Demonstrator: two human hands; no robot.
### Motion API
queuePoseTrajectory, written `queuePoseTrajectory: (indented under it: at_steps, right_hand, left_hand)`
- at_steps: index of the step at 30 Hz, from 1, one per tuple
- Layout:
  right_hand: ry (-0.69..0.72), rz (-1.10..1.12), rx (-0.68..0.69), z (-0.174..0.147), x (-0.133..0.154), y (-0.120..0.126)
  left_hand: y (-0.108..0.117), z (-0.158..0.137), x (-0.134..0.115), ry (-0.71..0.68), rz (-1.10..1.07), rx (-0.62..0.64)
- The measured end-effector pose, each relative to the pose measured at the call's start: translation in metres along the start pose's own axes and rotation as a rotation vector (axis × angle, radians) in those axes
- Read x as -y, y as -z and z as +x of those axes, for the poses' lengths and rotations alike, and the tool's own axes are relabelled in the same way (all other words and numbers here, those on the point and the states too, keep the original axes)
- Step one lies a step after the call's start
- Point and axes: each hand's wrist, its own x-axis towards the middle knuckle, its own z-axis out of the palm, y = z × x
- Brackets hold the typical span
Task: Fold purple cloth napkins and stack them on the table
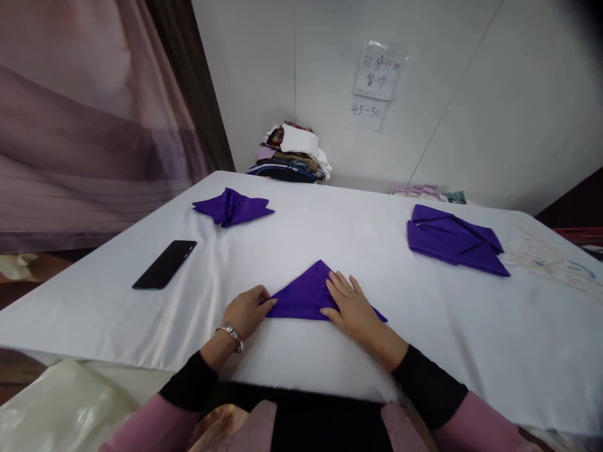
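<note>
A purple napkin (301, 294) lies folded into a flat triangle near the front of the table, its peak pointing away from me. My left hand (249, 311), with a silver bracelet at the wrist, pinches the napkin's left corner between thumb and fingers. Flat on the right half of the same cloth rests my right hand (351, 307), fingers stretched out and slightly spread. It covers part of the right slope, while the right corner tip shows beyond it.
The table has a white cloth (325, 226). A folded purple napkin (233, 207) sits back left, and folded purple cloth (455, 240) lies at the right. A black phone (164, 264) is on the left. Stacked clothes (292, 154) stand behind the table's far edge, below a wall sign (380, 71).
</note>
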Motion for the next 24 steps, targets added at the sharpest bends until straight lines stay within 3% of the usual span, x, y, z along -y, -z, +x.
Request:
queuePoseTrajectory:
  at_steps: [5,10,13,16,19,21,24]
  right_hand:
    - [0.007,0.01,-0.005,0.018,0.011,-0.002]
    - [-0.035,0.024,0.054,0.026,0.002,-0.019]
    - [-0.025,0.028,0.047,0.026,0.001,-0.016]
    - [0.027,0.04,-0.007,0.017,0.013,-0.004]
    - [0.17,0.077,-0.026,-0.002,0.033,0.003]
    - [0.251,0.1,-0.006,-0.016,0.047,0.0]
    - [0.242,0.117,-0.027,-0.03,0.061,-0.011]
  left_hand:
    - [-0.002,-0.002,0.006,-0.03,-0.133,-0.007]
    - [-0.002,-0.005,0.009,-0.063,-0.351,0.027]
    - [-0.001,-0.007,0.008,-0.091,-0.476,0.064]
    - [-0.001,-0.01,0.007,-0.09,-0.549,0.104]
    - [-0.003,-0.016,0.006,-0.076,-0.615,0.171]
    - [-0.005,-0.021,0.004,-0.072,-0.67,0.212]
    - [-0.011,-0.032,-0.006,-0.085,-0.749,0.254]
